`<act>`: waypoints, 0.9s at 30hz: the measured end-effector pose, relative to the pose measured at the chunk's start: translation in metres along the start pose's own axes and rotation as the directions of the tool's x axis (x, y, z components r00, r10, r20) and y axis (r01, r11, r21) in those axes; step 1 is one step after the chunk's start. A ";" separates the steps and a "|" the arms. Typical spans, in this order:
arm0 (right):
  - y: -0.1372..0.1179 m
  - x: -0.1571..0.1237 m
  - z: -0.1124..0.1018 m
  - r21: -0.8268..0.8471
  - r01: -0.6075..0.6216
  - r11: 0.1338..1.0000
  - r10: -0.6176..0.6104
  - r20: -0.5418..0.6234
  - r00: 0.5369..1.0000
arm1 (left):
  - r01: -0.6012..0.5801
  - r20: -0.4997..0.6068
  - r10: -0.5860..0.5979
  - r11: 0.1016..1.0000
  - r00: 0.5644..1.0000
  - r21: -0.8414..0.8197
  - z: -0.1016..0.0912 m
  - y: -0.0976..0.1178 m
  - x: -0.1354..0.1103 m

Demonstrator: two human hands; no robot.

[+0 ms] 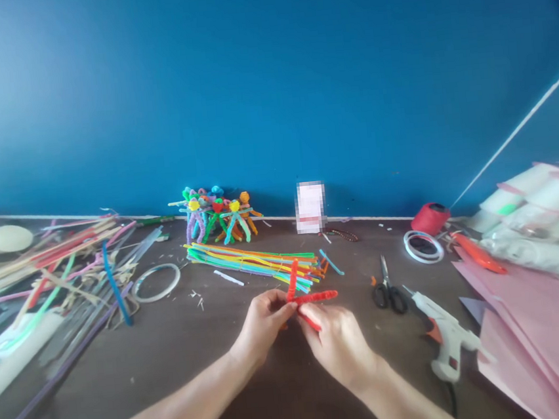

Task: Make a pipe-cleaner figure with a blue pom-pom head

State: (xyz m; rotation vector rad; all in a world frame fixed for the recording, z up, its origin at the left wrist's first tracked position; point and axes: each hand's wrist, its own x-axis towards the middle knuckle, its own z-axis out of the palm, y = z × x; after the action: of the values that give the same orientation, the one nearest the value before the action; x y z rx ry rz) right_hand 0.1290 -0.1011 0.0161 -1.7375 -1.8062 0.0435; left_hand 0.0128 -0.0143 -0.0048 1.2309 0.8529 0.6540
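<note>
My left hand point(269, 317) and my right hand point(340, 339) meet above the table, both closed on a bent red pipe cleaner point(320, 296). One red leg sticks up from the pinch, another points right, and a short part lies along my right thumb. My fingers hide the middle where the legs join. Just beyond my hands lies a bundle of coloured pipe cleaners point(252, 259). Behind it, against the wall, several small pipe cleaner figures point(218, 215) stand with round heads and spread limbs.
To the right lie black scissors point(389, 291), a white glue gun point(443, 338), a tape roll point(423, 247), a red spool point(430, 219) and pink sheets point(532, 317). At left are a clear ring point(156, 283) and a loose heap of pipe cleaners and sticks point(73, 275). A blue wall point(268, 92) closes the back.
</note>
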 end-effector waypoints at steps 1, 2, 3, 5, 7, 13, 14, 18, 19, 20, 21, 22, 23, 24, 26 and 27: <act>0.000 0.000 -0.001 -0.034 0.007 0.999 -0.007 0.004 1.000 | 0.000 0.009 -0.001 1.000 1.000 0.017 0.000 0.001 0.000; 0.001 0.000 -0.002 -0.051 0.004 0.999 -0.004 0.007 1.000 | 0.005 0.028 -0.005 1.000 1.000 0.014 -0.001 0.003 -0.001; 0.002 0.000 -0.002 -0.056 -0.006 0.998 0.006 0.004 1.000 | 0.017 0.053 -0.016 1.000 0.998 -0.008 -0.001 0.004 -0.001; 0.004 0.001 -0.004 -0.044 -0.036 0.998 0.035 -0.015 0.999 | 0.066 0.108 -0.055 0.993 0.993 -0.095 -0.003 0.007 -0.001; 0.006 0.003 -0.006 -0.021 -0.062 0.998 0.061 -0.033 0.998 | 0.136 0.149 -0.108 0.972 0.983 -0.192 -0.005 0.008 0.000; 0.011 0.004 -0.007 0.003 -0.086 0.996 0.086 -0.032 0.996 | 0.282 0.289 -0.192 0.907 0.938 -0.314 -0.012 0.006 0.006; 0.010 0.004 -0.008 -0.005 -0.071 0.997 0.071 -0.021 0.997 | 0.290 0.295 -0.195 0.900 0.935 -0.326 -0.012 0.006 0.007; 0.006 0.004 -0.010 -0.129 0.017 0.992 -0.012 0.045 0.999 | 0.223 0.232 -0.157 0.930 0.960 -0.293 -0.010 0.004 0.006; 0.004 0.004 -0.011 -0.180 0.041 0.983 -0.031 0.059 0.998 | 0.181 0.204 -0.133 0.953 0.970 -0.243 -0.009 0.004 0.005; 0.003 0.004 -0.011 -0.228 0.064 0.972 -0.049 0.072 0.996 | 0.129 0.170 -0.099 0.976 0.980 -0.173 -0.008 0.003 0.005; 0.001 0.003 -0.011 -0.266 0.085 0.960 -0.065 0.085 0.994 | 0.069 0.140 -0.057 0.994 0.988 -0.082 -0.008 0.003 0.004; 0.000 0.003 -0.011 -0.293 0.103 0.951 -0.078 0.096 0.992 | 0.006 0.116 -0.008 1.000 0.993 0.024 -0.007 0.002 0.003; -0.002 0.002 -0.011 -0.309 0.114 0.944 -0.086 0.103 0.991 | -0.058 0.099 0.045 0.989 0.994 0.133 -0.007 0.002 0.002; -0.003 0.001 -0.010 -0.312 0.119 0.943 -0.089 0.107 0.990 | -0.120 0.090 0.101 0.964 0.991 0.238 -0.006 0.001 0.002; -0.004 0.000 -0.010 -0.293 0.107 0.950 -0.081 0.100 0.992 | -0.236 0.101 0.213 0.881 0.972 0.410 -0.006 0.002 0.000; -0.004 -0.001 -0.011 -0.273 0.095 0.957 -0.072 0.093 0.993 | -0.289 0.117 0.266 0.833 0.957 0.471 -0.006 0.003 -0.001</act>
State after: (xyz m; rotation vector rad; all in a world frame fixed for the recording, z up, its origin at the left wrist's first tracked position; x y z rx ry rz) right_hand 0.1299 -0.1066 0.0261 -1.8701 -2.0230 -0.1846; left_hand 0.0068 -0.0113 -0.0021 1.8467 0.8320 0.6590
